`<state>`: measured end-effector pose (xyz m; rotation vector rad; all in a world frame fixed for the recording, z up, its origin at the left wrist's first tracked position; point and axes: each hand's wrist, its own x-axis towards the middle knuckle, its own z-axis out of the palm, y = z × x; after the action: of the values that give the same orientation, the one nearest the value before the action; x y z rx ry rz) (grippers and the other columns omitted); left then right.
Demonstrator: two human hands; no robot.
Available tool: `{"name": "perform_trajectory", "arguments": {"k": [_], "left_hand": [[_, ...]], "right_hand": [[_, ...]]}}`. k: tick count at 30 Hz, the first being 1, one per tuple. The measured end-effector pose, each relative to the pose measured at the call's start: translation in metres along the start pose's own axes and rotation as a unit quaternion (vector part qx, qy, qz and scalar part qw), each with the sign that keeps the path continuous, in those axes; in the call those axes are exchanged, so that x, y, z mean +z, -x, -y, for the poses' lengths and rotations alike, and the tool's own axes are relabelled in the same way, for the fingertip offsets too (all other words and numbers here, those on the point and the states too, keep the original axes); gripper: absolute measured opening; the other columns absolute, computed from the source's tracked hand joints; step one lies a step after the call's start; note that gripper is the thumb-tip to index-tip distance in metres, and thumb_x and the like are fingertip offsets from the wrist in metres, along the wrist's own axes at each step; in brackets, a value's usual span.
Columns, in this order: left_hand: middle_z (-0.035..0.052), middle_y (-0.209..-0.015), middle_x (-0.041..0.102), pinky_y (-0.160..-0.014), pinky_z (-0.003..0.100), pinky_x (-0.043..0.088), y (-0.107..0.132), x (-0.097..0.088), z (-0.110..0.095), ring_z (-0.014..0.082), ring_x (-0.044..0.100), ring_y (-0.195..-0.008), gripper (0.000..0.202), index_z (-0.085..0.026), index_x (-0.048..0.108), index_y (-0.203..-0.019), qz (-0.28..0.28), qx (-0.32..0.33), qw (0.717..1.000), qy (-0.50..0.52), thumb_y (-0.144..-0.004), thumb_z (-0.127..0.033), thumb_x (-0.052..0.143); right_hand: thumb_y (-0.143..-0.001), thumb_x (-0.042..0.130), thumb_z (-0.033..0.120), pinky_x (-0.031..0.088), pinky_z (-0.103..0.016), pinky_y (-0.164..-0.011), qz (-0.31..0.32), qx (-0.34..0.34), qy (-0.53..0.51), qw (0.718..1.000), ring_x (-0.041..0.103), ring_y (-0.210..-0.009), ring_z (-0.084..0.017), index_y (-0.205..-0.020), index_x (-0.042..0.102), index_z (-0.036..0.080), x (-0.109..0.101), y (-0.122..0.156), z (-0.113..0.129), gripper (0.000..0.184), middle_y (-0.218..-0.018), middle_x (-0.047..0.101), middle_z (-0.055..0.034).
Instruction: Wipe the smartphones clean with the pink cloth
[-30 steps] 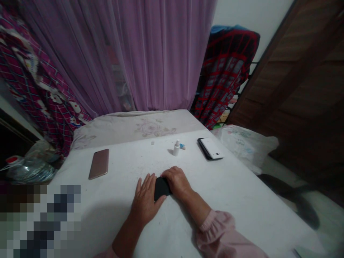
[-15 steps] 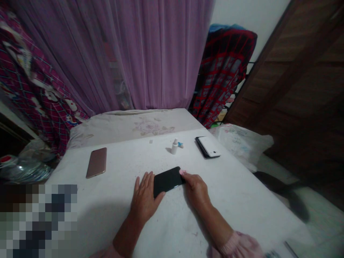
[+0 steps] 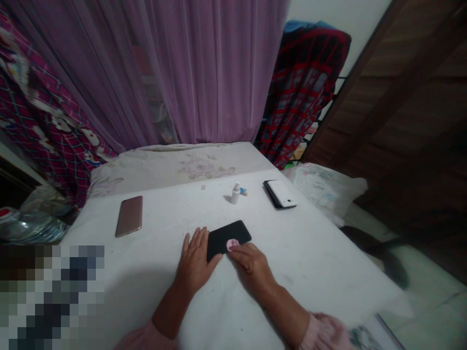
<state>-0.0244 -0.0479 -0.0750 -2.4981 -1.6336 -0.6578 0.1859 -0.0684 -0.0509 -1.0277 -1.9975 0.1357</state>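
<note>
R hand pinches a pink pad b/w thumb and fingertips, pressing it on the near edge of a dark phone, as I watch remotely via head cam. L hand lies flat w/ fingers extended, not clenched, against the phone's left end, thumb at the near edge; how much of the phone its palm covers, I can't tell. The phone rests flat b/w both hands on a white cloth, its right end angled away from the wearer. Pink sleeves show at both forearms.

Just beyond, I see a white spray btl upright, w/ a small blue-and-white item right beside it, too small for me to ID. Farther left of the btl lies a tiny pale square. A rose-gold phone lies back up, well apart on the left; on the right, a white phone lies partly over a black device.

Past the cloth's far edge: floral fabric, then a purple curtain. At far right, a plastic bag sits by the tbl; at far left, a clear jug w/ red cap
</note>
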Motion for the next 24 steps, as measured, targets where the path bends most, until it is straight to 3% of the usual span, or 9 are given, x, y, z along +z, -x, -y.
{"name": "perform_trajectory", "arguments": {"k": [5, 11, 15, 19, 24], "left_hand": [[0.0196, -0.144, 0.052, -0.114, 0.055, 0.028, -0.001, -0.002, 0.004, 0.033, 0.044, -0.137, 0.067, -0.011, 0.038, -0.144, 0.024, 0.0, 1.0, 0.013, -0.094, -0.055, 0.042], [0.0184, -0.145, 0.05, -0.115, 0.055, 0.027, -0.003, -0.004, 0.006, 0.0323, 0.043, -0.138, 0.066, -0.012, 0.038, -0.144, 0.043, -0.005, 0.999, 0.024, -0.093, -0.053, 0.044], [0.018, -0.146, 0.049, -0.116, 0.054, 0.026, -0.003, -0.006, 0.006, 0.0322, 0.041, -0.139, 0.067, -0.012, 0.038, -0.145, 0.063, -0.004, 0.998, 0.024, -0.093, -0.054, 0.044], [0.0179, -0.148, 0.047, -0.116, 0.055, 0.025, -0.003, -0.007, 0.006, 0.0323, 0.039, -0.14, 0.068, -0.011, 0.037, -0.145, 0.073, -0.001, 0.997, 0.022, -0.093, -0.055, 0.043], [0.0174, -0.148, 0.047, -0.116, 0.054, 0.025, -0.003, -0.007, 0.008, 0.0318, 0.039, -0.14, 0.068, -0.012, 0.037, -0.145, 0.069, 0.01, 0.997, 0.022, -0.093, -0.055, 0.043]], "right_hand": [[-0.094, 0.056, 0.018, 0.058, -0.03, -0.08, 0.034, 0.03, -0.011, 0.999, 0.068, -0.088, -0.018, -0.098, 0.076, 0.024, 0.005, -0.003, -0.001, 0.021, -0.098, 0.075, -0.0072], [-0.091, 0.056, 0.017, 0.058, -0.034, -0.084, 0.001, 0.102, 0.034, 0.994, 0.069, -0.095, -0.02, -0.097, 0.076, 0.025, -0.02, 0.003, -0.037, 0.022, -0.098, 0.074, -0.008], [-0.09, 0.055, 0.016, 0.059, -0.031, -0.081, -0.011, 0.149, -0.003, 0.989, 0.071, -0.09, -0.018, -0.098, 0.075, 0.024, -0.026, 0.001, -0.053, 0.023, -0.096, 0.075, -0.0057], [-0.086, 0.054, 0.013, 0.058, -0.03, -0.08, -0.018, 0.19, -0.018, 0.981, 0.072, -0.088, -0.018, -0.094, 0.076, 0.024, -0.016, -0.011, -0.061, 0.025, -0.096, 0.076, -0.0038], [-0.083, 0.057, 0.015, 0.056, -0.029, -0.076, 0.01, 0.233, 0.027, 0.972, 0.071, -0.082, -0.017, -0.084, 0.076, 0.026, 0.004, -0.046, -0.074, 0.022, -0.088, 0.076, -0.0004]]}}
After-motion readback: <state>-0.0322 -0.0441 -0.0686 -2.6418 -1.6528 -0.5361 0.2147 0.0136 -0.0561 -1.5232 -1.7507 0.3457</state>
